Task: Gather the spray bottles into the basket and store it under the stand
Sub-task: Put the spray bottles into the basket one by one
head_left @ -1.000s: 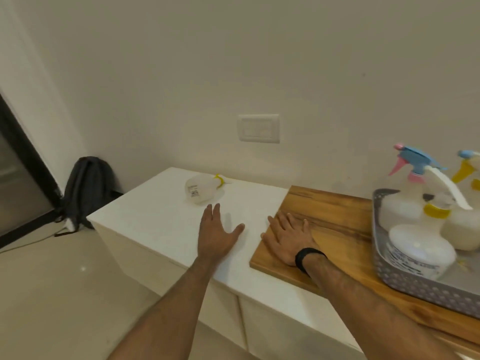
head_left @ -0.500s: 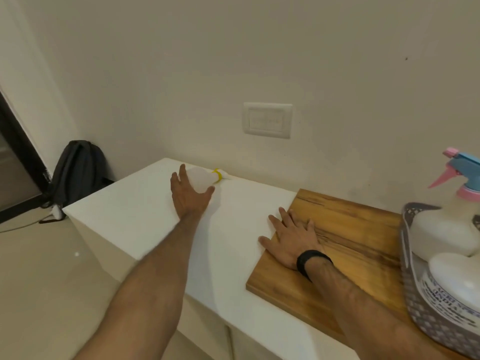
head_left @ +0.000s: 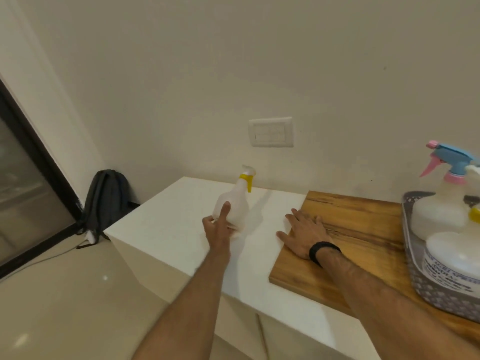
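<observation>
A translucent white spray bottle (head_left: 235,203) with a yellow collar stands nearly upright near the back of the white cabinet top (head_left: 166,224). My left hand (head_left: 217,228) grips its lower body, thumb up its front. My right hand (head_left: 302,236) lies flat, fingers spread, on the left end of the wooden board (head_left: 363,229). A grey perforated basket (head_left: 426,289) sits on the board at the far right and holds a bottle with a blue and pink trigger (head_left: 441,203), a capless white bottle (head_left: 452,255), and part of another.
A white wall switch plate (head_left: 271,132) is above the cabinet. A dark backpack (head_left: 106,198) leans on the floor by the cabinet's left end, beside a black-framed glass door (head_left: 28,193). Tiled floor lies to the left.
My left hand reached the lying bottle, closed on it and stood it up, drawing it nearer. My right hand stayed flat on the board.
</observation>
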The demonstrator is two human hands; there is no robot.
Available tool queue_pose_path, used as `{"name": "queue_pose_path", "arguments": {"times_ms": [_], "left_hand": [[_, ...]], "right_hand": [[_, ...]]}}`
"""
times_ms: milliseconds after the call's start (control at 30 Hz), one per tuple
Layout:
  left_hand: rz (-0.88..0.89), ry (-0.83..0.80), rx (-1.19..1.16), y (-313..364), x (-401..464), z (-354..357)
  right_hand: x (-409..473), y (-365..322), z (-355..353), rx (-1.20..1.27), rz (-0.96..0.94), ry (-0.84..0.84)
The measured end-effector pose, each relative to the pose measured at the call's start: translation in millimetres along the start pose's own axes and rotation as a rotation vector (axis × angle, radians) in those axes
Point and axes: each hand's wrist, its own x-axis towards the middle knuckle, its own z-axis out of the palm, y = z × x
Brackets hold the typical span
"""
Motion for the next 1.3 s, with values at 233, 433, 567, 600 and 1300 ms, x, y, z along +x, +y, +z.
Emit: {"name": "queue_pose_path", "arguments": {"times_ms": [233,433,567,600,1300], "left_hand": [[-0.293,-0.295,-0.249,11,-98,13],[-0.353,-0.58,-0.473,29,-156,46],[-0.293,-0.752,-0.445,25,-198,71],[-0.232,-0.769,-0.387,24,-209,78],[0.677,-0.627,0.452,-26,-353,155]], "right_hand": [[-67,3,-22,0.517,0.07,0.03],[-122,4,-42,1.279,0.096,0.039],[-147,1,-56,1.627,0.05,0.245],[-150,3,-64,1.681,0.044,0.318],[-269,181,-235,1.268,0.08,0.903]]}}
